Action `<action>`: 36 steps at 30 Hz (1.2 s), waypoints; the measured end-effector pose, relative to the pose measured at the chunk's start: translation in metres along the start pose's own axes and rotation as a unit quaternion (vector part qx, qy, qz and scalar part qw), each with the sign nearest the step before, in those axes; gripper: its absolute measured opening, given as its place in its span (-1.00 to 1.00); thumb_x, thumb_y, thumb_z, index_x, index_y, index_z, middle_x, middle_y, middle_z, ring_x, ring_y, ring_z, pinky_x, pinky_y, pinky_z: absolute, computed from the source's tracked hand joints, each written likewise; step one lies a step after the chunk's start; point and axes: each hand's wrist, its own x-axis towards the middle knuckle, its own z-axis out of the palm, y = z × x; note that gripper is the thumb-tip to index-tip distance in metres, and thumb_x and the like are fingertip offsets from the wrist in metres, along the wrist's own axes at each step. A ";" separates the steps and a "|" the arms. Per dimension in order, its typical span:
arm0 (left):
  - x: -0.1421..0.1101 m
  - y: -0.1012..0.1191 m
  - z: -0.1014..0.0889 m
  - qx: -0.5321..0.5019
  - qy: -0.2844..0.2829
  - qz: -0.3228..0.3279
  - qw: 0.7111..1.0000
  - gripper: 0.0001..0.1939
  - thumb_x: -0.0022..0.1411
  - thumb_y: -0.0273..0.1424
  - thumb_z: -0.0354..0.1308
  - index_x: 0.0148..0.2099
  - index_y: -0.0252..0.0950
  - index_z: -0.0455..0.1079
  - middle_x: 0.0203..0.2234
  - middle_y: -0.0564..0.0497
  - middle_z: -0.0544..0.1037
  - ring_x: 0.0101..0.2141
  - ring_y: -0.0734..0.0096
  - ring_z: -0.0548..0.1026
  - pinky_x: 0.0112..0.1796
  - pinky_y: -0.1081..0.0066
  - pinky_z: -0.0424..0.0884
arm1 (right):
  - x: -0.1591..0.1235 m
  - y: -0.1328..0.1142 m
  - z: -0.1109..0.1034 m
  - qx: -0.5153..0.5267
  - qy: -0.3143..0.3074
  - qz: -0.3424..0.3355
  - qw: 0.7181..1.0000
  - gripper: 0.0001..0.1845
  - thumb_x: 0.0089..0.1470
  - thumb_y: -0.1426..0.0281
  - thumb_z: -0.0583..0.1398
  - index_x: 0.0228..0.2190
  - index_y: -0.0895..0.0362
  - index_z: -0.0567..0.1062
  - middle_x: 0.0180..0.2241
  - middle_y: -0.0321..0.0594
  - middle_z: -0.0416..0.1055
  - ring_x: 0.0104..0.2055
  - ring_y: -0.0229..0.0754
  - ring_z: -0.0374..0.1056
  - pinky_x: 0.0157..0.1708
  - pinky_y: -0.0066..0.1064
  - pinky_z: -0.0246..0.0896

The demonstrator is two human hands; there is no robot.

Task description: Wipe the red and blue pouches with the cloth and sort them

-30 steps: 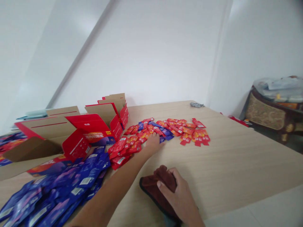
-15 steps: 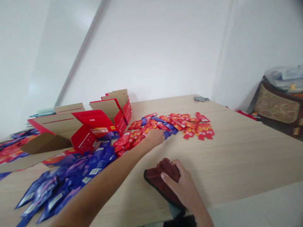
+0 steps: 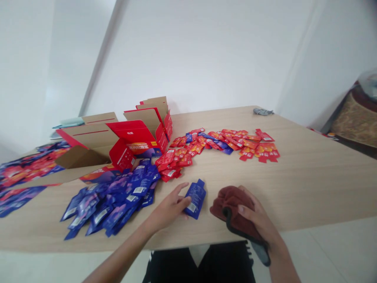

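Close to the front of the table, my left hand (image 3: 171, 207) pinches a small blue pouch (image 3: 196, 200) with a spout-shaped top, its printed back facing up. My right hand (image 3: 257, 218) is wrapped round a bunched brown cloth (image 3: 235, 204) with a black edge; a grey part hangs below it. To the left of my left hand lies a heap of blue pouches (image 3: 118, 206). Behind that hand is a small pile of red pouches (image 3: 173, 163). Farther back, a spread of red and orange pouches (image 3: 235, 139) has a few blue ones mixed in.
Open red cartons with brown insides (image 3: 141, 135) stand in a row at the back left. More red and blue packs (image 3: 35, 167) lie at the far left. A grey crumpled cloth (image 3: 263, 111) sits at the table's back right corner, and patterned furniture (image 3: 357, 118) stands beyond.
My left hand has come back from the red pile towards me, bringing a blue pouch. My right hand still grips the brown cloth, now turned and farther right. The view has shifted.
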 end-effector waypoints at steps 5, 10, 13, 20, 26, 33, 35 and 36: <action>-0.024 -0.021 0.022 0.126 0.083 0.048 0.987 -0.51 0.47 -0.34 0.02 0.38 -0.19 0.18 -0.32 0.03 0.62 -0.39 0.32 0.61 -0.29 0.40 0.52 | 0.006 -0.001 0.001 -0.044 0.059 -0.033 0.997 -0.40 0.00 -0.02 0.37 -0.02 0.05 0.50 -0.05 -0.03 0.58 -0.01 0.13 0.51 -0.03 -0.10 0.43; -0.022 -0.024 0.040 0.353 0.121 0.107 0.922 -0.65 0.49 -0.35 0.08 0.26 -0.25 0.38 -0.02 -0.12 0.61 -0.04 0.19 0.61 0.03 0.26 0.51 | 0.011 0.006 -0.002 -0.032 0.134 -0.037 0.990 -0.43 0.02 0.07 0.40 0.02 0.04 0.52 0.01 -0.09 0.57 0.01 0.09 0.51 0.01 -0.13 0.43; -0.028 -0.022 0.043 0.385 0.127 0.104 0.908 -0.65 0.50 -0.30 0.09 0.24 -0.24 0.43 -0.10 -0.14 0.59 -0.10 0.09 0.59 -0.03 0.10 0.54 | 0.014 0.012 -0.002 -0.055 0.153 -0.037 0.986 -0.44 0.01 0.08 0.42 0.00 0.04 0.53 -0.01 -0.15 0.57 0.01 0.06 0.51 0.01 -0.17 0.42; -0.067 -0.038 0.059 0.415 0.133 0.262 0.861 -0.50 0.38 -0.21 0.27 0.30 -0.18 0.35 0.17 -0.13 0.46 0.14 0.07 0.44 0.12 0.12 0.49 | 0.022 0.017 0.004 -0.232 0.274 -0.049 0.932 -0.37 -0.02 -0.09 0.39 -0.09 0.10 0.50 -0.20 -0.19 0.57 -0.18 -0.02 0.48 -0.16 -0.26 0.36; -0.066 -0.063 0.069 0.422 0.160 0.334 0.827 -0.57 0.48 -0.34 0.14 0.33 -0.28 0.32 0.23 -0.12 0.45 0.22 0.14 0.41 0.19 0.18 0.43 | 0.026 0.001 0.033 -0.362 0.289 -0.124 0.878 -0.45 0.03 -0.05 0.37 -0.12 0.05 0.44 -0.28 -0.27 0.51 -0.28 -0.09 0.43 -0.23 -0.30 0.32; -0.065 -0.070 0.070 0.395 0.171 0.379 0.819 -0.72 0.52 -0.44 0.07 0.18 -0.30 0.47 0.04 -0.06 0.61 0.05 0.21 0.56 0.09 0.24 0.51 | 0.030 0.017 0.069 -0.576 -0.114 -0.165 0.792 -0.73 0.14 0.23 0.35 -0.14 -0.01 0.49 -0.17 -0.21 0.51 -0.06 -0.04 0.43 -0.08 -0.26 0.32; -0.067 -0.073 0.070 0.393 0.180 0.388 0.814 -0.72 0.52 -0.44 0.07 0.17 -0.30 0.47 0.08 -0.06 0.60 0.08 0.20 0.55 0.09 0.23 0.52 | 0.042 0.022 0.064 -0.604 -0.112 -0.171 0.770 -0.71 0.14 0.25 0.36 -0.11 0.01 0.48 -0.16 -0.20 0.51 -0.05 -0.03 0.42 -0.07 -0.25 0.33; -0.067 -0.074 0.070 0.394 0.185 0.389 0.812 -0.72 0.52 -0.43 0.06 0.18 -0.29 0.47 0.11 -0.06 0.59 0.11 0.20 0.54 0.09 0.23 0.52 | 0.052 0.023 0.060 -0.618 -0.101 -0.174 0.760 -0.68 0.14 0.26 0.36 -0.08 0.02 0.48 -0.14 -0.18 0.51 -0.04 -0.03 0.42 -0.07 -0.24 0.33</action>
